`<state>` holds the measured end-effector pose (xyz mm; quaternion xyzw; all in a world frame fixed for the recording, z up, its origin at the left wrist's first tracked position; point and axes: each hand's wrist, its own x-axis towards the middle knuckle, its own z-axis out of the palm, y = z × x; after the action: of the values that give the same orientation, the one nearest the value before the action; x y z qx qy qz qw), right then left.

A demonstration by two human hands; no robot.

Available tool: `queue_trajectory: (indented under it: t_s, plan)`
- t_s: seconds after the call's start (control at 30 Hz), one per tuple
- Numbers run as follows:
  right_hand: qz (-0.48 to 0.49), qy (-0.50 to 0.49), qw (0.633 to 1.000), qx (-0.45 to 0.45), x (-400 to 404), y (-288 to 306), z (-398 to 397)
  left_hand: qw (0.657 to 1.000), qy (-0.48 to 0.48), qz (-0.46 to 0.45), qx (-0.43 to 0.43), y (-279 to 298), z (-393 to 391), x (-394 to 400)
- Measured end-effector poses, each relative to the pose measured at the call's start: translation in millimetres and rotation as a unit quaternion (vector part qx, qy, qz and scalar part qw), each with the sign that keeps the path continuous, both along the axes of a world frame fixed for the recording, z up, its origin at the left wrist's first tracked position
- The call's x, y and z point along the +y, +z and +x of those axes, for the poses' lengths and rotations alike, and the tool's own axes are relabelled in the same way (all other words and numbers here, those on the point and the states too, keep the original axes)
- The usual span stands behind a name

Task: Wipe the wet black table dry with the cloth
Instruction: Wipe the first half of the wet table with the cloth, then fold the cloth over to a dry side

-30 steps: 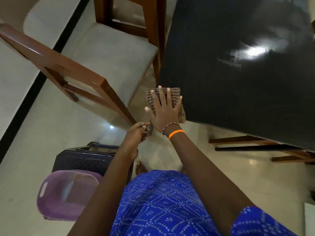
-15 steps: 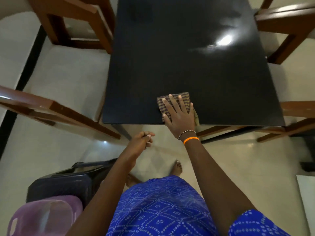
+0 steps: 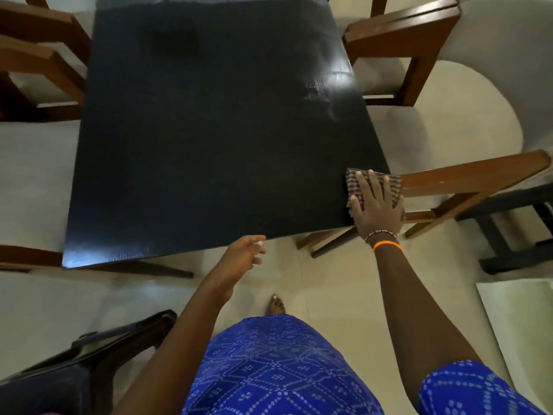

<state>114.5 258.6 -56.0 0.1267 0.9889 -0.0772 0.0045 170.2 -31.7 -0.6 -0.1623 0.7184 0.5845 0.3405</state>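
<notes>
The black table (image 3: 215,139) fills the middle of the head view, with a wet sheen near its far right edge. A folded checked brown cloth (image 3: 392,184) lies on the table's near right corner. My right hand (image 3: 375,205) presses flat on the cloth with its fingers spread. My left hand (image 3: 247,251) hovers just in front of the table's near edge, fingers loosely curled, holding nothing.
Wooden chairs stand around the table: one at the right (image 3: 466,181) right beside the cloth, one at the far right (image 3: 401,37), two on the left (image 3: 39,61). A dark case (image 3: 98,351) stands on the floor at the lower left. A white panel (image 3: 523,324) lies at the right.
My right hand has slid the cloth along the near edge from the left corner to the right corner. My left hand stayed in front of the near edge and loosened its fingers.
</notes>
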Motion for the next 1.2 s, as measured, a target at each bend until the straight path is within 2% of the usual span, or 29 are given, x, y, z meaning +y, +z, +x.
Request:
queue_trajectory:
  t_s: [0.1, 0.2, 0.27, 0.4, 0.57, 0.73, 0.87, 1.07, 1.2]
  plan:
    - [-0.009, -0.066, 0.998, 0.007, -1.4, -2.5, 3.9, 1.0, -0.011, -0.001, -0.001, -0.5, 2.1, 2.9]
    - [-0.033, -0.16, 0.986, 0.017, -37.8, -7.0, 10.5, 1.0, -0.003, 0.004, -0.004, -3.4, 3.9, -2.6]
    - [-0.05, -0.176, 0.983, 0.009, -70.6, -7.0, 14.6, 1.0, 0.009, 0.007, -0.008, -5.8, 6.7, -10.2]
    - [-0.054, -0.112, 0.992, -0.015, -138.6, -3.8, 20.7, 0.998, 0.058, 0.019, -0.031, -11.0, 14.4, -30.7]
    - [-0.057, 0.024, 0.996, -0.061, -222.1, 0.9, 22.9, 0.993, 0.117, 0.005, -0.035, -16.3, 24.7, -74.8]
    - [-0.071, 0.131, 0.984, -0.094, -295.2, 4.4, 34.6, 0.98, 0.199, -0.005, -0.024, -18.4, 34.8, -136.4]
    - [-0.065, 0.211, 0.97, -0.101, -364.2, 5.2, 45.8, 0.957, 0.291, -0.002, -0.024, -18.9, 47.3, -199.1]
    - [0.0, 0.268, 0.956, -0.118, -453.4, 5.8, 49.8, 0.93, 0.366, 0.016, -0.022, -20.3, 73.3, -281.6]
    - [0.017, 0.322, 0.939, -0.121, -494.4, 6.8, 52.6, 0.913, 0.402, 0.033, -0.053, -22.0, 84.4, -323.5]
